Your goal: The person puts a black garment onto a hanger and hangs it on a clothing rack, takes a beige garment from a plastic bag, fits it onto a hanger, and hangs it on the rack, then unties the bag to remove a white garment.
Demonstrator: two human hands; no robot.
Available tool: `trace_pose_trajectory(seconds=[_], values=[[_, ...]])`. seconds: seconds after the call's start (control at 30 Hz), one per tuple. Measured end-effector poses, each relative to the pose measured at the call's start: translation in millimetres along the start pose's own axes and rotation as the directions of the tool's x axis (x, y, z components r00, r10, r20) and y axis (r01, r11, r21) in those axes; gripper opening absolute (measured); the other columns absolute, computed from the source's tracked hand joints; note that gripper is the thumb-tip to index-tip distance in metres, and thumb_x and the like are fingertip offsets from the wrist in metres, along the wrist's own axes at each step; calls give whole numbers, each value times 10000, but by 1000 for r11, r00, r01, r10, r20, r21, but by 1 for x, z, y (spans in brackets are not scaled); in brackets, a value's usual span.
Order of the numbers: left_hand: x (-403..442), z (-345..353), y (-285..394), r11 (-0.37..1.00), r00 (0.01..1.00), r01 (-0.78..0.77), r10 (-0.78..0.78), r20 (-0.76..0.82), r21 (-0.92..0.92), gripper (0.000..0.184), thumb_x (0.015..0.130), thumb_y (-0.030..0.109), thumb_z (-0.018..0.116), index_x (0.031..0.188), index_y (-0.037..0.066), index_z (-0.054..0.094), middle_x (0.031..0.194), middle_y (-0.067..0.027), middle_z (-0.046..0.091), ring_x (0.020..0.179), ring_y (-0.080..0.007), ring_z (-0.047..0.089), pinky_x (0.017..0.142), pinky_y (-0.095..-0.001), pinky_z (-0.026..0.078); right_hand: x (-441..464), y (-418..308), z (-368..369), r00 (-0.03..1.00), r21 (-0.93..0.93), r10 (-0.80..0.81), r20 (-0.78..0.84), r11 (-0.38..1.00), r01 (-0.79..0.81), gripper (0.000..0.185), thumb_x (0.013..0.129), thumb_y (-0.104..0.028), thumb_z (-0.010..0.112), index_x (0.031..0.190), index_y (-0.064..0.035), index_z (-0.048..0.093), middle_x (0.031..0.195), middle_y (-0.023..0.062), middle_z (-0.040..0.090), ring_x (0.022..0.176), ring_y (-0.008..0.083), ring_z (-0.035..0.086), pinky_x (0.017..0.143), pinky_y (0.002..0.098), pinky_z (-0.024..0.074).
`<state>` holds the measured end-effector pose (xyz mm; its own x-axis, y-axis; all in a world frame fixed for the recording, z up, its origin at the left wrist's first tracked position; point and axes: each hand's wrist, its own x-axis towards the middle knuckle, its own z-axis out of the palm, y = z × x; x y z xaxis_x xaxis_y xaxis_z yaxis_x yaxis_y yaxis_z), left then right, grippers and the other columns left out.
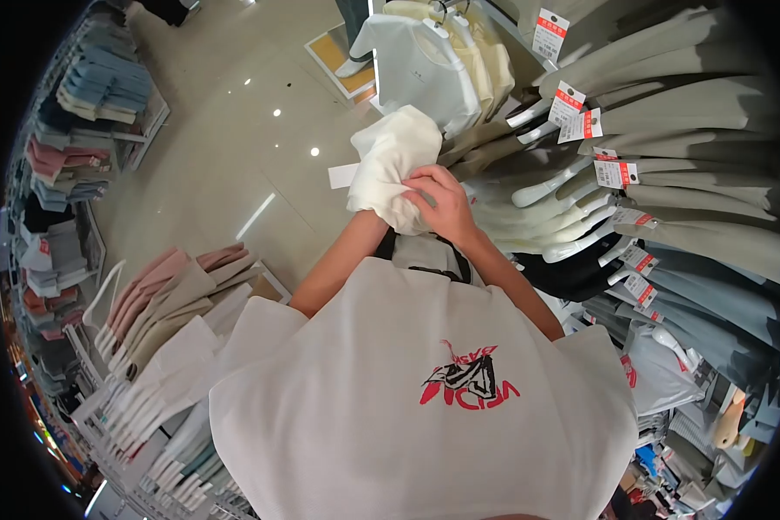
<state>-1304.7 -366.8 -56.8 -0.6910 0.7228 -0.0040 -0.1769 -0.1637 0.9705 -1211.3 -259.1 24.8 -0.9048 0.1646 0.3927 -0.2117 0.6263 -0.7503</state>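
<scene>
A bunched white cloth garment (394,156) is held up in front of my chest. My left forearm (340,262) runs up into it, and the cloth covers my left hand, so its fingers are hidden. From the right side, my right hand (442,201) pinches a fold of the cloth between thumb and bent fingers. A blank white tag (342,177) sticks out at the garment's left edge. Just beyond the cloth hangs a pale T-shirt (420,74) on a white hanger.
Close on my right, a rack holds grey-green garments (685,104) with red-and-white price tags (615,174) and white hangers (550,184). At lower left stands another rack of pink and beige clothes (160,299). Folded clothes (104,78) fill shelves at far left. Shiny tiled floor (208,130) lies between them.
</scene>
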Motion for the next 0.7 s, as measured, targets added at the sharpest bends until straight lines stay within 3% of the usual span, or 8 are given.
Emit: trace_pose_trajectory(seconds=[0.1,0.2,0.3,0.4,0.5,0.6,0.63,0.7], values=[[7,-19,12,988,999,43,-43,0,-148,453,963,199,531,1373,36,428,1336,-122,520,1217,-226,519,1008,-353,457,16,1,17,970,26,220,-104,975,-219,175,872,-90,663,1028,-17,632,840,45,628,763,188,621,714,284,480],[16,-34,23,946,996,85,-80,29,-313,456,966,206,522,1377,37,423,1339,-124,518,1218,-229,519,1009,-355,457,36,9,19,784,344,597,-171,782,-520,120,933,-110,606,990,-4,609,822,23,644,710,135,609,681,248,471],[24,-44,31,884,990,136,-111,83,-448,458,970,213,514,1382,38,417,1341,-126,515,1219,-232,519,1009,-356,458,58,18,8,678,686,687,-260,626,-371,139,965,-124,562,988,9,594,875,28,652,735,102,602,685,243,488],[25,-50,38,810,979,197,-135,150,-552,461,973,220,505,1387,39,411,1344,-129,512,1220,-236,519,1010,-358,459,66,42,-12,508,820,793,-336,511,-256,156,974,-130,535,982,14,595,875,56,658,758,133,625,714,269,520],[24,-56,46,744,966,250,-151,209,-619,463,977,226,497,1391,40,406,1346,-131,510,1221,-239,519,1010,-360,460,68,46,-38,415,883,841,-348,443,-158,156,975,-125,517,954,8,597,931,96,669,814,171,661,735,311,553],[25,-57,51,693,952,296,-159,261,-657,466,981,233,488,1396,41,400,1349,-134,507,1222,-242,518,1011,-362,461,56,52,-46,409,873,835,-369,462,-156,159,975,-120,512,974,19,590,950,99,670,812,182,664,740,319,557],[25,-58,54,683,949,306,-159,274,-663,467,982,235,486,1397,41,398,1350,-135,507,1222,-244,518,1011,-362,461,56,45,-43,411,866,835,-367,468,-177,171,953,-93,546,1084,16,556,955,85,659,830,168,654,762,301,543],[26,-61,56,664,941,328,-163,298,-672,469,984,240,480,1400,42,394,1351,-136,505,1222,-246,518,1011,-363,462,49,21,-25,587,760,719,-373,599,-250,259,916,-63,600,1153,-12,508,956,76,645,860,148,637,773,275,522]])
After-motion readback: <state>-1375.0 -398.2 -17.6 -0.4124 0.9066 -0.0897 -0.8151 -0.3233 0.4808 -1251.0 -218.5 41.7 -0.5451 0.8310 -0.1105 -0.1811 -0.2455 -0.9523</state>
